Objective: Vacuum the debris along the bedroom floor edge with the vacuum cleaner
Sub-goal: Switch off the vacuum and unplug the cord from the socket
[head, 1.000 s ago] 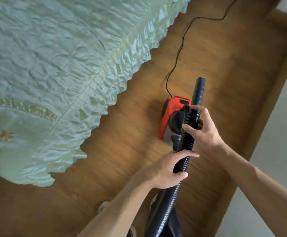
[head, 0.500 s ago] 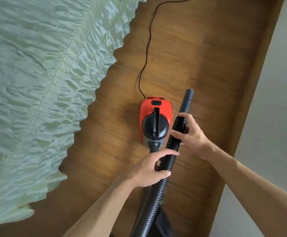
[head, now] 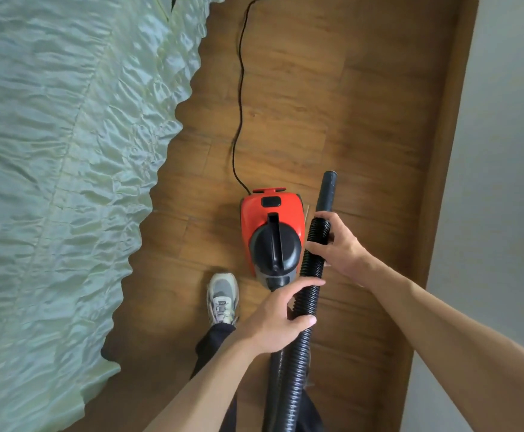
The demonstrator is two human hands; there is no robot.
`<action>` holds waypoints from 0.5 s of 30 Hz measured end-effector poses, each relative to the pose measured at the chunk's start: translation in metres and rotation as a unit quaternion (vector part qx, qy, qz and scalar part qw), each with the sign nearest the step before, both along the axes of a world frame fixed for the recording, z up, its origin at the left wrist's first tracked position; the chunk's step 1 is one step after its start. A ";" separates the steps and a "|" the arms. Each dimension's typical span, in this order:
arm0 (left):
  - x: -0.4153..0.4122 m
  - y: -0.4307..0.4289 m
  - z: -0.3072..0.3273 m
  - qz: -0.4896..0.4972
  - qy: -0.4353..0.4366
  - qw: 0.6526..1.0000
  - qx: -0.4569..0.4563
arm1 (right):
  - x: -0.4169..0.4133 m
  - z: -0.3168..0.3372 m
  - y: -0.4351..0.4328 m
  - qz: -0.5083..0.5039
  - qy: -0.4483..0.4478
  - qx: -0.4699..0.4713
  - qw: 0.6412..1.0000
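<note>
Left hand [head: 278, 319] fingers curl closed around the ribbed hose [head: 307, 294]. Right hand [head: 338, 244] grips the same hose farther up, just below the smooth nozzle [head: 326, 191]. The red vacuum cleaner [head: 273, 235] sits just left of both grips.

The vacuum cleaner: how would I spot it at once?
Find the pale green bedspread on the left; a wooden floor runs beside it. There, ahead of the grey shoe, sits the vacuum cleaner: the only bright red thing in view.
</note>
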State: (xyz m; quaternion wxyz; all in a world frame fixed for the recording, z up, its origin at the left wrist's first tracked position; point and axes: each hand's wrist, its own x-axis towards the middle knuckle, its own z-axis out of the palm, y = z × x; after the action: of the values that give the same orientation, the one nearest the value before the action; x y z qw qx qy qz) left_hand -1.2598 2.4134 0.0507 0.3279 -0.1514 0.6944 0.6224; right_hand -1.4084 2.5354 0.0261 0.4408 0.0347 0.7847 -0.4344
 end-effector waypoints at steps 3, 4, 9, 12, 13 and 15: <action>-0.006 -0.008 -0.015 0.002 -0.001 1.000 0.004 | -0.008 -0.012 -0.014 0.017 0.005 0.052 0.999; -0.008 -0.011 -0.019 0.001 -0.001 1.000 0.002 | -0.010 -0.019 -0.019 0.023 0.003 0.065 0.998; -0.015 -0.025 -0.039 0.010 -0.024 1.000 0.012 | -0.023 -0.043 -0.048 0.152 0.069 0.200 0.965; -0.021 -0.031 -0.047 -0.006 -0.035 0.999 0.014 | -0.033 -0.055 -0.072 0.255 0.149 0.244 0.924; -0.023 -0.032 -0.049 -0.013 -0.036 0.999 0.017 | -0.036 -0.059 -0.079 0.279 0.161 0.241 0.915; -0.026 -0.031 -0.054 -0.022 -0.042 0.999 0.027 | -0.042 -0.070 -0.094 0.328 0.170 0.233 0.900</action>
State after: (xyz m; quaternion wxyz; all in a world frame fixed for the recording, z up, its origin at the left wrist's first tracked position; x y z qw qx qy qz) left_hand -1.2855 2.3820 -0.0032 0.3737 -0.1535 0.6665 0.6266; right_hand -1.4507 2.4415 -0.0442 0.3977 -0.1970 0.8935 -0.0691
